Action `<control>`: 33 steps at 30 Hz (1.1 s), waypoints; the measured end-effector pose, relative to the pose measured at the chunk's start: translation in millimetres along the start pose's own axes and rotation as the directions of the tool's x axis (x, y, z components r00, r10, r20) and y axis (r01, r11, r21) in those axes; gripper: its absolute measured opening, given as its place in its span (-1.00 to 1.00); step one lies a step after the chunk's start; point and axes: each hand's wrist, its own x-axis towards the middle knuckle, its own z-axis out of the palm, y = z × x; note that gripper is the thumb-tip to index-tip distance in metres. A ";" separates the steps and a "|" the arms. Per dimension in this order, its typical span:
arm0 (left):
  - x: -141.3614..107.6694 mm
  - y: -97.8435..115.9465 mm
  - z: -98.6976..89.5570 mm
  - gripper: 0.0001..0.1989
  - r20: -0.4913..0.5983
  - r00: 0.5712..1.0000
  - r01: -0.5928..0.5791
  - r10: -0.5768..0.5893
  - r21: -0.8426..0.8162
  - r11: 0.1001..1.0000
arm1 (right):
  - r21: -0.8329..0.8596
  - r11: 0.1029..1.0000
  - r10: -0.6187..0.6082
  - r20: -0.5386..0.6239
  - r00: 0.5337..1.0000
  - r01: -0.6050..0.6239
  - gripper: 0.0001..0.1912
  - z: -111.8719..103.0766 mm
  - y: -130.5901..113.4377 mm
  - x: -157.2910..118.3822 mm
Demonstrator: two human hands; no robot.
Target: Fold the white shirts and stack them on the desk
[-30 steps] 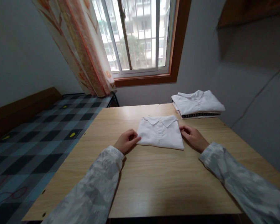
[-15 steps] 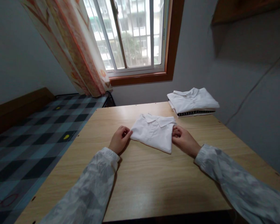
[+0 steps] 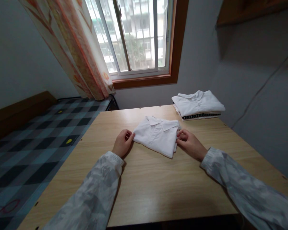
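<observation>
A folded white collared shirt (image 3: 156,135) lies on the light wooden table (image 3: 144,185), its collar toward the window and its button placket facing up. My left hand (image 3: 123,142) pinches the shirt's left edge between thumb and curled fingers. At the opposite side, my right hand (image 3: 190,143) has its thumb and fingers closed on the right edge, where a lower layer of cloth shows. Both hands rest low, close to the tabletop.
A stack of folded shirts (image 3: 198,103), a white one on top, sits at the table's far right corner. Left of the table is a bed with a checked cover (image 3: 43,140). A window (image 3: 139,38) and a patterned curtain (image 3: 84,48) are beyond.
The shirt's front right corner has shifted slightly left, and a lower layer now shows at its right edge. Both hands stay at the sides with barely any movement.
</observation>
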 end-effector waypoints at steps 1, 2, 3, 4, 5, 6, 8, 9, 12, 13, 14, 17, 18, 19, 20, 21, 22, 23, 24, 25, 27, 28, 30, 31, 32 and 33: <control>-0.1 -0.6 0.4 -0.68 0.011 1.000 0.011 -0.011 0.002 1.000 | 0.006 1.000 0.004 0.039 0.999 -0.004 -0.60 0.1 -1.6 -1.1; -0.2 -1.2 0.9 -0.68 0.020 1.000 0.019 -0.019 0.007 1.000 | 0.015 1.000 0.004 0.079 0.997 -0.005 -0.61 0.0 -3.7 -2.0; -0.1 -1.8 1.3 -0.68 0.024 0.999 0.022 -0.023 0.014 1.000 | 0.022 1.000 0.004 0.115 0.993 -0.007 -0.61 -0.3 -6.1 -2.9; 0.1 -2.5 1.7 -0.68 0.024 0.999 0.023 -0.023 0.020 1.000 | 0.026 1.000 0.003 0.141 0.990 -0.007 -0.61 -0.6 -8.9 -3.9; 0.4 -3.1 2.1 -0.69 0.023 0.999 0.021 -0.022 0.028 0.999 | 0.023 1.000 0.002 0.156 0.988 -0.006 -0.61 -0.9 -11.8 -5.2; 0.7 -3.6 2.4 -0.69 0.024 1.000 0.017 -0.018 0.037 0.999 | 0.016 1.000 -0.002 0.164 0.986 -0.001 -0.61 -0.8 -14.7 -6.8; 1.4 -4.1 3.1 -0.71 0.026 1.000 0.004 -0.006 0.067 0.998 | 0.007 1.000 -0.018 0.166 0.986 0.017 -0.62 0.8 -19.5 -11.2; 1.6 -4.1 3.4 -0.72 0.026 1.000 -0.004 0.001 0.086 0.996 | 0.008 1.000 -0.029 0.164 0.986 0.028 -0.62 2.5 -20.8 -13.6; 1.4 -2.6 3.9 -0.74 0.011 1.000 -0.023 0.022 0.128 0.991 | -0.034 0.996 -0.073 0.142 0.987 0.079 -0.63 9.2 -18.4 -17.0; 1.1 -1.8 3.9 -0.74 0.001 1.000 -0.024 0.024 0.131 0.991 | -0.072 0.992 -0.095 0.122 0.988 0.104 -0.63 10.8 -15.4 -15.3; 0.6 -0.8 3.8 -0.74 -0.004 1.000 -0.021 0.021 0.126 0.992 | -0.115 0.985 -0.118 0.099 0.988 0.129 -0.63 11.6 -11.6 -11.7; -0.8 2.3 3.1 -0.68 0.022 1.000 0.015 -0.016 0.069 0.998 | -0.196 0.966 -0.168 0.008 0.986 0.167 -0.65 8.5 1.3 10.1; -1.3 3.1 2.9 -0.66 0.047 0.998 0.029 -0.031 0.037 0.999 | -0.197 0.967 -0.169 -0.024 0.985 0.161 -0.65 6.2 5.1 19.6; -1.7 3.7 2.7 -0.63 0.074 0.996 0.043 -0.043 -0.003 0.999 | -0.189 0.971 -0.160 -0.053 0.986 0.147 -0.65 3.8 8.3 29.0; -2.1 4.1 2.5 -0.62 0.101 0.994 0.056 -0.051 -0.051 0.997 | -0.171 0.977 -0.142 -0.078 0.987 0.127 -0.65 1.7 10.7 37.5; -2.5 4.1 2.2 -0.62 0.124 0.991 0.067 -0.054 -0.104 0.992 | -0.148 0.983 -0.123 -0.095 0.988 0.108 -0.64 0.0 12.4 44.4; -2.9 3.9 1.7 -0.62 0.148 0.988 0.076 -0.052 -0.157 0.985 | -0.124 0.988 -0.107 -0.100 0.989 0.094 -0.63 -1.2 13.3 49.1; -3.3 3.6 1.0 -0.62 0.172 0.984 0.083 -0.048 -0.204 0.975 | -0.103 0.991 -0.098 -0.091 0.991 0.089 -0.63 -1.9 13.4 51.4; -3.8 3.3 0.0 -0.60 0.198 0.979 0.091 -0.044 -0.235 0.968 | -0.089 0.992 -0.101 -0.072 0.992 0.094 -0.63 -2.5 12.9 51.2; -4.2 3.1 -1.4 -0.57 0.225 0.973 0.098 -0.042 -0.246 0.964 | -0.085 0.990 -0.112 -0.046 0.993 0.108 -0.63 -3.2 11.7 48.7; -4.9 3.8 -5.1 -0.50 0.285 0.958 0.103 -0.037 -0.219 0.970 | -0.122 0.982 -0.143 0.000 0.990 0.142 -0.65 -5.4 7.7 38.7; -5.1 4.7 -7.2 -0.47 0.312 0.950 0.093 -0.028 -0.194 0.977 | -0.168 0.973 -0.159 0.015 0.987 0.159 -0.66 -7.1 5.1 32.2; -4.8 7.1 -11.3 -0.40 0.349 0.937 0.045 0.012 -0.155 0.987 | -0.291 0.935 -0.201 0.041 0.979 0.204 -0.67 -11.6 -0.3 18.9; -4.4 8.1 -12.8 -0.39 0.360 0.932 0.013 0.040 -0.144 0.990 | -0.351 0.907 -0.226 0.060 0.972 0.233 -0.67 -14.1 -2.8 12.8; -3.8 8.9 -14.0 -0.41 0.368 0.927 -0.019 0.068 -0.136 0.991 | -0.399 0.879 -0.251 0.081 0.965 0.262 -0.65 -16.6 -5.0 7.4; -3.3 9.3 -14.6 -0.45 0.369 0.925 -0.044 0.090 -0.131 0.990 | -0.433 0.854 -0.271 0.102 0.957 0.288 -0.60 -18.8 -6.8 2.9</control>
